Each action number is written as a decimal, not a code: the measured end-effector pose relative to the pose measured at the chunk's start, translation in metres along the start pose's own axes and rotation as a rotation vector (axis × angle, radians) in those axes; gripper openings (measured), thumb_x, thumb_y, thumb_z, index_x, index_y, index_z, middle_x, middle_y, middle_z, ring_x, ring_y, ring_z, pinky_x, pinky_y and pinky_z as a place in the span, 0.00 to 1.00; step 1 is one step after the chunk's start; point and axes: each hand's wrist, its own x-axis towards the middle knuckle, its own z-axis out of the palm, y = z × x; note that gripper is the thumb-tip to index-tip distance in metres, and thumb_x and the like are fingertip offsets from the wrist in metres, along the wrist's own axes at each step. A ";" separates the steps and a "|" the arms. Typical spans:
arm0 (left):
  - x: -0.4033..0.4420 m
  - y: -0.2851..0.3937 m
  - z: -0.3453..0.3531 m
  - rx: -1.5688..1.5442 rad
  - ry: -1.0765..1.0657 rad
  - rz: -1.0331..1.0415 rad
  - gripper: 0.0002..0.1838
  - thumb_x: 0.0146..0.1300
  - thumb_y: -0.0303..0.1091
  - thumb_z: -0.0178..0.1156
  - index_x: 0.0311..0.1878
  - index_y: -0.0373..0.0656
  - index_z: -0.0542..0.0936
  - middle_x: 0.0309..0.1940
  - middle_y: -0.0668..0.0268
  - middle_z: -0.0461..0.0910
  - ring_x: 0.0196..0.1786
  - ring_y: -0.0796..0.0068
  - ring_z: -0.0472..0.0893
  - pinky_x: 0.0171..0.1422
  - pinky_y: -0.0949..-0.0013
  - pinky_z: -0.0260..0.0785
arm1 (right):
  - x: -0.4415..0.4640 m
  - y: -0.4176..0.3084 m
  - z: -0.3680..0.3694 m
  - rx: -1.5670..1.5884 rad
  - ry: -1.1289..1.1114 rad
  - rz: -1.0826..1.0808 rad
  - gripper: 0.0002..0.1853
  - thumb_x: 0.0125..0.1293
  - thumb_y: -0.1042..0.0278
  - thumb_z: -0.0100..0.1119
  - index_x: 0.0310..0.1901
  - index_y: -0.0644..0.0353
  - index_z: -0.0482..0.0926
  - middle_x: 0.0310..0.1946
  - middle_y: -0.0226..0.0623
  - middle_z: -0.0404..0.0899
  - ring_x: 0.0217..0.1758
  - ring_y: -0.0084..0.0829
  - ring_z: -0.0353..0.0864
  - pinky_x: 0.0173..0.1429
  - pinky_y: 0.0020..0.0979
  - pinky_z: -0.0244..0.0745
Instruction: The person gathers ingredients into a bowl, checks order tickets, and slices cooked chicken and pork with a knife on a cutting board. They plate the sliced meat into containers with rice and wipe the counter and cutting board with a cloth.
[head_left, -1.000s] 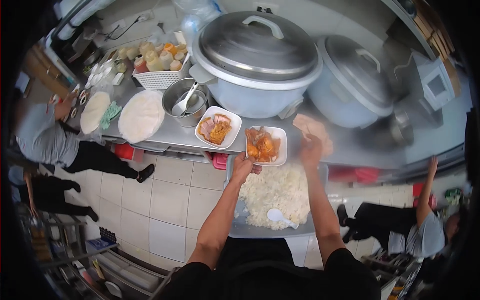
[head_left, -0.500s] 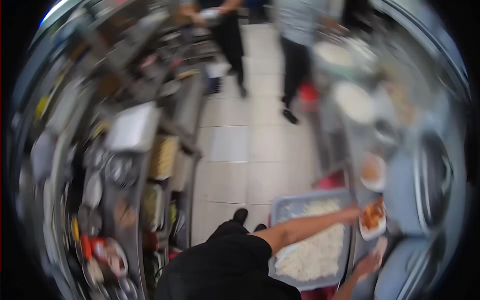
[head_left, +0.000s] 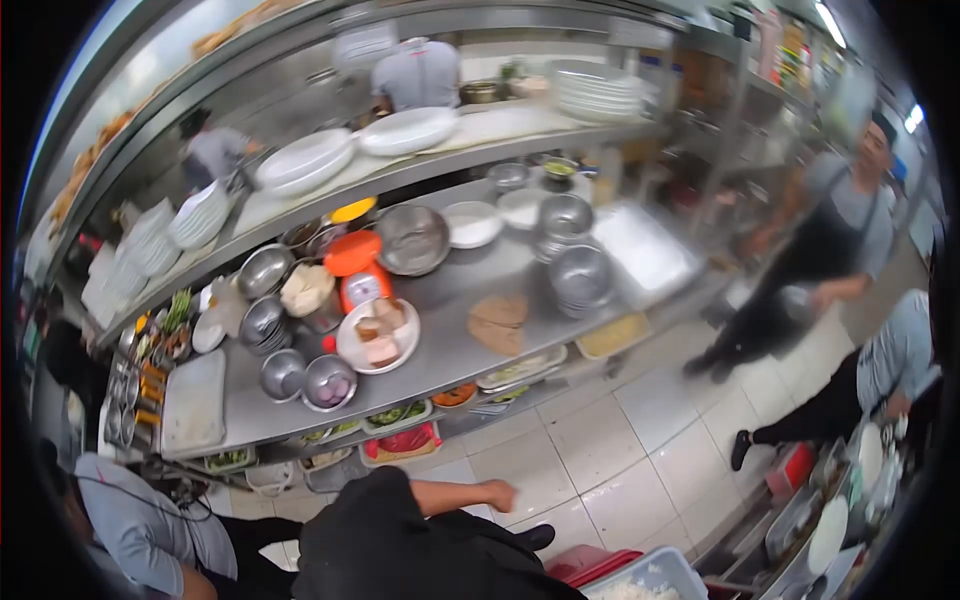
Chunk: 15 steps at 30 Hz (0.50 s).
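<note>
My left hand [head_left: 495,495] hangs above the tiled floor, fingers curled in with nothing seen in them. The bare forearm comes out of a black short sleeve [head_left: 370,505]. Below it is my dark shoe [head_left: 535,537]. A grey plastic tub [head_left: 685,575] with white shredded or grain-like food stands at the bottom edge, with a red plastic container [head_left: 590,563] beside it. My right hand is out of view.
A steel counter [head_left: 450,340] ahead carries metal bowls [head_left: 580,275], an orange scale [head_left: 365,285], a white bowl [head_left: 378,350] of pale food pieces and a white tray [head_left: 645,250]. Co-workers stand at left [head_left: 150,520] and right [head_left: 830,240]. Plates [head_left: 305,160] line the shelf.
My view has swung left, from the side counter to the long steel counter. My left hand has come away from the dish of orange food. My right hand has left the view.
</note>
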 end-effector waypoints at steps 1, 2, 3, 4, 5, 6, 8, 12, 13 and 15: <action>-0.027 -0.053 0.037 -0.083 0.098 -0.050 0.17 0.49 0.39 0.59 0.34 0.35 0.85 0.35 0.47 0.84 0.42 0.51 0.85 0.46 0.50 0.75 | -0.008 -0.012 0.071 0.182 -0.295 -0.019 0.17 0.70 0.60 0.55 0.45 0.68 0.82 0.41 0.50 0.84 0.36 0.48 0.84 0.42 0.44 0.80; -0.081 -0.069 0.026 -0.193 -0.220 -0.169 0.21 0.54 0.44 0.58 0.40 0.34 0.86 0.36 0.51 0.85 0.42 0.57 0.85 0.47 0.51 0.75 | -0.015 -0.047 0.102 0.102 -0.395 -0.351 0.15 0.67 0.63 0.58 0.46 0.67 0.82 0.44 0.49 0.83 0.39 0.48 0.83 0.45 0.43 0.78; -0.068 -0.138 0.112 -0.357 -0.372 -0.094 0.30 0.64 0.52 0.52 0.57 0.33 0.79 0.51 0.48 0.81 0.52 0.56 0.82 0.53 0.52 0.77 | -0.022 -0.083 0.132 0.061 -0.462 -0.687 0.14 0.64 0.67 0.61 0.47 0.66 0.82 0.46 0.49 0.83 0.43 0.48 0.82 0.49 0.43 0.77; -0.190 -0.074 0.032 -0.694 -0.285 -0.383 0.33 0.70 0.59 0.47 0.57 0.35 0.79 0.57 0.49 0.78 0.54 0.53 0.81 0.53 0.44 0.77 | -0.045 -0.172 0.134 0.289 -0.480 -0.736 0.16 0.62 0.65 0.68 0.47 0.67 0.84 0.55 0.51 0.80 0.59 0.46 0.76 0.63 0.44 0.67; -0.165 -0.139 0.126 -1.154 -0.293 -0.356 0.36 0.68 0.63 0.48 0.64 0.39 0.76 0.60 0.51 0.77 0.61 0.56 0.77 0.59 0.47 0.74 | -0.074 -0.240 0.137 0.469 -0.480 -0.747 0.17 0.62 0.66 0.68 0.50 0.68 0.82 0.58 0.48 0.78 0.60 0.48 0.75 0.67 0.44 0.65; -0.245 -0.108 0.063 -0.945 -0.150 -0.458 0.39 0.69 0.67 0.47 0.58 0.36 0.79 0.56 0.50 0.78 0.52 0.50 0.82 0.48 0.43 0.79 | -0.096 -0.288 0.150 0.570 -0.535 -0.731 0.20 0.62 0.66 0.68 0.53 0.66 0.81 0.58 0.51 0.77 0.62 0.50 0.73 0.70 0.44 0.61; -0.282 -0.145 0.080 -1.119 -0.068 -0.595 0.37 0.66 0.67 0.53 0.54 0.37 0.82 0.47 0.51 0.82 0.45 0.54 0.84 0.44 0.49 0.81 | -0.133 -0.373 0.160 0.713 -0.781 -0.685 0.19 0.64 0.66 0.66 0.53 0.69 0.80 0.59 0.50 0.76 0.61 0.45 0.75 0.68 0.41 0.66; -0.367 -0.176 0.054 -1.460 0.464 -0.398 0.27 0.70 0.58 0.53 0.42 0.41 0.85 0.35 0.66 0.85 0.36 0.73 0.82 0.41 0.67 0.77 | -0.216 -0.475 0.155 0.979 -1.001 -0.731 0.12 0.67 0.72 0.64 0.49 0.67 0.81 0.53 0.44 0.78 0.53 0.33 0.78 0.58 0.32 0.74; -0.375 -0.183 0.053 -1.555 0.680 -0.380 0.25 0.71 0.56 0.53 0.43 0.40 0.85 0.36 0.67 0.85 0.37 0.75 0.82 0.42 0.68 0.76 | -0.231 -0.487 0.151 1.016 -0.996 -0.805 0.11 0.67 0.73 0.63 0.48 0.67 0.81 0.51 0.43 0.79 0.52 0.31 0.78 0.56 0.31 0.75; -0.401 -0.201 0.036 -1.415 0.923 -0.532 0.24 0.71 0.53 0.55 0.45 0.38 0.84 0.36 0.65 0.85 0.38 0.76 0.82 0.44 0.70 0.74 | -0.255 -0.500 0.145 1.040 -1.021 -0.811 0.08 0.66 0.74 0.64 0.45 0.66 0.81 0.50 0.42 0.79 0.50 0.30 0.78 0.55 0.29 0.75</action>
